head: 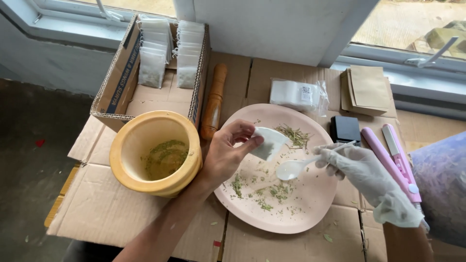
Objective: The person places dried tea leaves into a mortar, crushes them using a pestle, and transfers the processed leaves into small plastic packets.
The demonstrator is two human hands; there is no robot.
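The bare left hand [228,153] pinches a small white sachet [268,142] open above a pink plate [315,204] strewn with dried green herbs [293,135]. The gloved right hand [366,174] grips a white plastic spoon [295,167] just beside it. A yellow mortar [155,153] stands beside a cardboard box [121,77] of filled sachets.

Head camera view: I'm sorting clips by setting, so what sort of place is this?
Probably a small home workshop for packing dried herbs by hand: flattened cardboard serves as a worktop by a window, with a mortar of crushed leaves and a box of filled sachets.
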